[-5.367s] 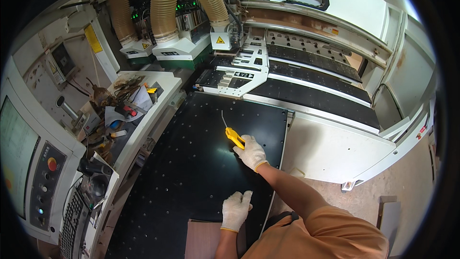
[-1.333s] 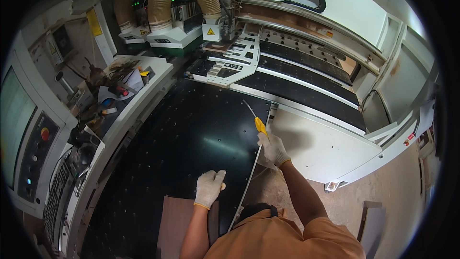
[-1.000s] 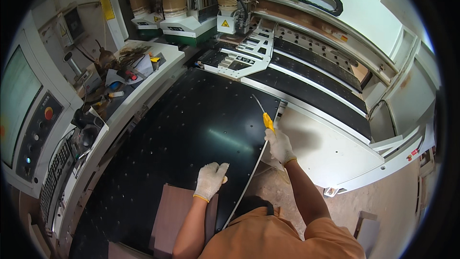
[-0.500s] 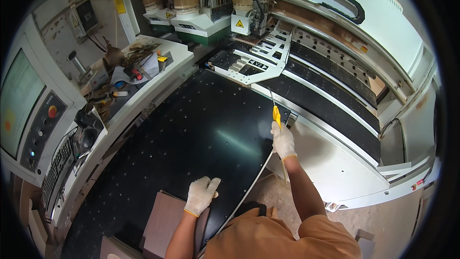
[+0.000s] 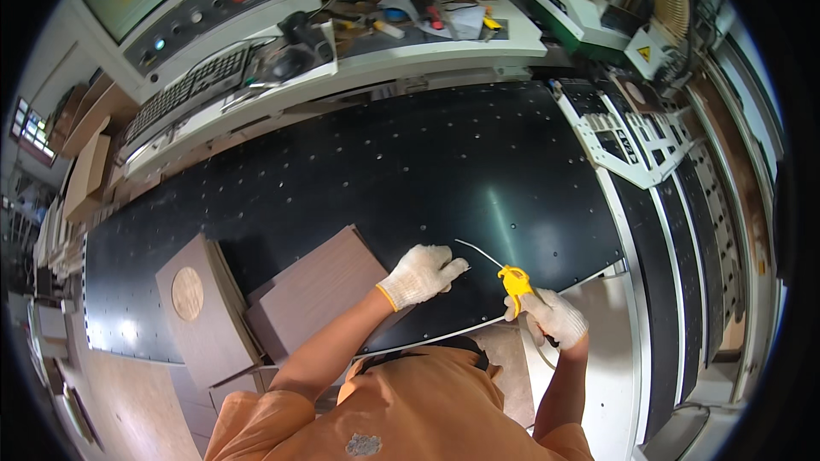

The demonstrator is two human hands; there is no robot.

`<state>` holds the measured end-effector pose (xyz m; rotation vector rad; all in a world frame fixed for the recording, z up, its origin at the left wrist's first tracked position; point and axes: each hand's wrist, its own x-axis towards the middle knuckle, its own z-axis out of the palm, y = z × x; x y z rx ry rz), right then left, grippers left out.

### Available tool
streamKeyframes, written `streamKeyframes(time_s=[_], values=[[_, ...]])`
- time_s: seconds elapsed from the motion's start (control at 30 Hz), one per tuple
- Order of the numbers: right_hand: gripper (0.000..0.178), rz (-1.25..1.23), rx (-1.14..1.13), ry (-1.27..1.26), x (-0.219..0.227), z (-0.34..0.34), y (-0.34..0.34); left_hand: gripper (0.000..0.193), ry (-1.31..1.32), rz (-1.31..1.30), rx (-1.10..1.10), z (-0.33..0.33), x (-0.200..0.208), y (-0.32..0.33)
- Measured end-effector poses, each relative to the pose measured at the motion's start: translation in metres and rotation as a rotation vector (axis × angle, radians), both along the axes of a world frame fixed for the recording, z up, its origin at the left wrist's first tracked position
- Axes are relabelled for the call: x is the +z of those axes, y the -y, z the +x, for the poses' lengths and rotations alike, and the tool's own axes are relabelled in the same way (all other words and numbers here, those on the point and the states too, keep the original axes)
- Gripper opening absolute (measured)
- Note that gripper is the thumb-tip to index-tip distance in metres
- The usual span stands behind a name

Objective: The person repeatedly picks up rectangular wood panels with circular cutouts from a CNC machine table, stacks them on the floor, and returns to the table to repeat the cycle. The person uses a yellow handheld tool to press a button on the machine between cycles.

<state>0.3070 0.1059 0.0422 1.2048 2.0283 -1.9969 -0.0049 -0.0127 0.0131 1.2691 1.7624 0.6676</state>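
My right hand (image 5: 555,318), in a white knit glove, grips a yellow air blow gun (image 5: 515,280). Its thin bent metal nozzle (image 5: 480,253) points up and left over the black perforated bed (image 5: 384,171). My left hand (image 5: 424,276), gloved too, is left of the nozzle tip. Its fingers are loosely bent with the thumb apart, and I see nothing held in it. Left of that hand lie stacked brown panels (image 5: 320,286), partly covered by my left forearm. Further left, another brown panel stack (image 5: 201,324) has a pale round patch on top.
Beyond the bed a white ledge (image 5: 453,49) carries tools and scraps. A keyboard (image 5: 192,90) and control panel (image 5: 201,13) are at the far left. A white slotted frame (image 5: 636,141) and thick ducts (image 5: 666,0) stand right. A hose (image 5: 547,357) hangs below my right hand.
My view has swung left, bringing the panel stacks further in. The blow gun has come back from the bed's right edge, closer to my body and my left hand.
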Motion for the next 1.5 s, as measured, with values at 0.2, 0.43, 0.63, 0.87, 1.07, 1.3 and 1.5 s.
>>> streamKeyframes(time_s=[0.2, 0.43, 0.63, 0.87, 1.07, 1.3, 1.5], values=[[0.056, 0.458, -1.015, -0.018, -0.042, 0.033, -0.041, 0.044, -0.068, 0.201, -0.062, -0.002, -0.022, 0.003], [0.067, 0.455, -1.527, 0.024, -0.147, 0.076, -0.043, 0.031, -0.737, 0.944, 0.024, -0.008, -0.027, 0.042], [0.059, 0.572, -1.221, -0.271, -0.272, 0.027, 0.011, 0.02, -0.892, 0.634, 0.193, -0.032, 0.002, 0.162], [0.047, 0.128, -1.093, -0.476, -0.277, 0.093, -0.026, 0.009, -0.891, 0.259, 0.39, -0.029, 0.01, 0.289], [0.028, 0.114, -1.161, -0.553, -0.299, 0.086, -0.032, 0.003, -0.938, 0.099, 0.401, -0.014, -0.006, 0.321], [0.027, 0.915, -0.626, 0.162, -0.33, 0.083, 0.007, 0.04, -0.792, -0.182, 0.682, -0.009, 0.002, 0.338], [0.029, -0.071, -1.088, -0.635, -0.338, 0.088, 0.003, 0.056, -0.684, -0.495, 0.942, 0.003, 0.004, 0.328]])
